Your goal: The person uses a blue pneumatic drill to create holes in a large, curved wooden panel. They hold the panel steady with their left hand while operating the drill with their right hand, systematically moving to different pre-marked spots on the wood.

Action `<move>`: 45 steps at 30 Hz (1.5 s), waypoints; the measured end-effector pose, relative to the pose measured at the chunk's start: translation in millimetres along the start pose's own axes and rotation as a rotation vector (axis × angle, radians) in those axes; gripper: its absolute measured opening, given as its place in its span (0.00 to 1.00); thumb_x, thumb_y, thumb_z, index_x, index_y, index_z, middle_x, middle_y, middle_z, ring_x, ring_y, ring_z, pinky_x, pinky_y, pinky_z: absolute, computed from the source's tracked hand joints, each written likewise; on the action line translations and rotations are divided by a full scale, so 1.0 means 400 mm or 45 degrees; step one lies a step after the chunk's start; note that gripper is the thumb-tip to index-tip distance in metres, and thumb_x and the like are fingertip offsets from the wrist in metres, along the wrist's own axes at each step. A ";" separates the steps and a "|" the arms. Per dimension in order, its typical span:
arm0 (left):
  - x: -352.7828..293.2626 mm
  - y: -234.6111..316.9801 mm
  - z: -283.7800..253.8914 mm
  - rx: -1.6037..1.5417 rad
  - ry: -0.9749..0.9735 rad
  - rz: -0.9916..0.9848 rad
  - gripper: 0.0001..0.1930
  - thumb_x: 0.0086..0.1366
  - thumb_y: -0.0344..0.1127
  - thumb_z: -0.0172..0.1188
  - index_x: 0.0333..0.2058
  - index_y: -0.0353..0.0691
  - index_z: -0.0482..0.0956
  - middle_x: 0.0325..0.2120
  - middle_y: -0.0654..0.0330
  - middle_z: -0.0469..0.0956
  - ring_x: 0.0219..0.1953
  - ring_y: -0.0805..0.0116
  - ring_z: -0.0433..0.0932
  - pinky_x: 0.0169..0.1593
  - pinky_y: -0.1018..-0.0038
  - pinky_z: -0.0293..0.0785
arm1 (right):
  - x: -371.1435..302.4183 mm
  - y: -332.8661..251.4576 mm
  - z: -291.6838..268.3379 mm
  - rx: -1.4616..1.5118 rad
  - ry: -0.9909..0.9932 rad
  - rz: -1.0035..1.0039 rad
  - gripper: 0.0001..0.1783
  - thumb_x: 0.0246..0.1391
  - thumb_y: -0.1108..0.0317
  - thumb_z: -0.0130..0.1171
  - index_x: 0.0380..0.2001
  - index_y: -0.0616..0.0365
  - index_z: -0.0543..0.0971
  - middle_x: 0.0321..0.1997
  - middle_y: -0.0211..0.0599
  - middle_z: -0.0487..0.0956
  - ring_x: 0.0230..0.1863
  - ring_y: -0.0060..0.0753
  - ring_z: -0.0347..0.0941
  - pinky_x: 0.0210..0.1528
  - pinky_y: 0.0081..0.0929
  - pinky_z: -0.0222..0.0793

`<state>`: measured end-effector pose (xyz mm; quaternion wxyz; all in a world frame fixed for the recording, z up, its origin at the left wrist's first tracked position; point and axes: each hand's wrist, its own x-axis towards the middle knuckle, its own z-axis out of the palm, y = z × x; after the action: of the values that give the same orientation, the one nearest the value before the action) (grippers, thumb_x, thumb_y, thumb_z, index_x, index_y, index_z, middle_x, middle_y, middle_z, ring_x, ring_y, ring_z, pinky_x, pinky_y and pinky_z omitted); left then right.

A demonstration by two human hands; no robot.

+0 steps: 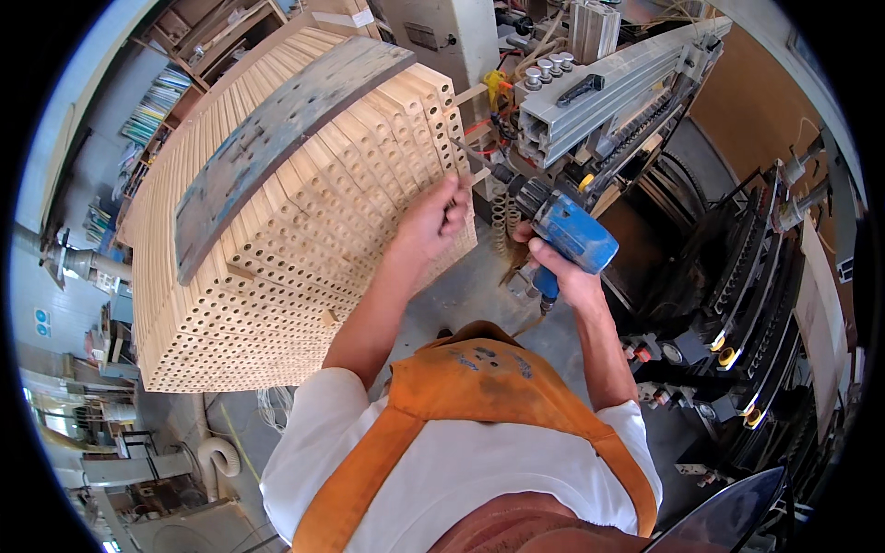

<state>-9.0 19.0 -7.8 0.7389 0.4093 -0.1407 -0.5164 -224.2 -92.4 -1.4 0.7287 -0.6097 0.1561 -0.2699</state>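
Note:
My right hand [572,275] is wrapped round the handle of a blue power drill [576,230]. Its dark chuck and long thin bit point up and left, toward the right edge of a big stack of pale wooden strips [304,240]. Rows of round drilled holes cover the stack's face. My left hand [431,217] is in front of that face near its right edge, fingers curled inward with the tips close together. Whether something small sits between them I cannot make out. Small wood pieces [329,317] stick out of the face lower down.
A long weathered board [277,147] lies across the top of the stack. Behind the drill stands a machine with an aluminium beam [590,101], and a coiled hose [503,221] hangs nearby. Dark machinery with rails [728,313] fills the right side. Shelves [157,106] are at the far left.

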 end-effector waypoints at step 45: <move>0.076 0.146 0.140 -0.095 -0.050 0.451 0.15 0.72 0.35 0.45 0.54 0.41 0.66 0.29 0.66 0.66 0.23 0.80 0.62 0.18 0.88 0.55 | 0.102 -0.073 0.074 -0.179 0.016 -0.200 0.12 0.53 0.73 0.62 0.43 0.58 0.79 0.38 0.32 0.81 0.37 0.23 0.75 0.40 0.23 0.71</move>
<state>6.5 -25.8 64.4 0.8301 0.3402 -0.2055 -0.3910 -180.8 -95.7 37.4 0.6597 -0.6681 0.1309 -0.3183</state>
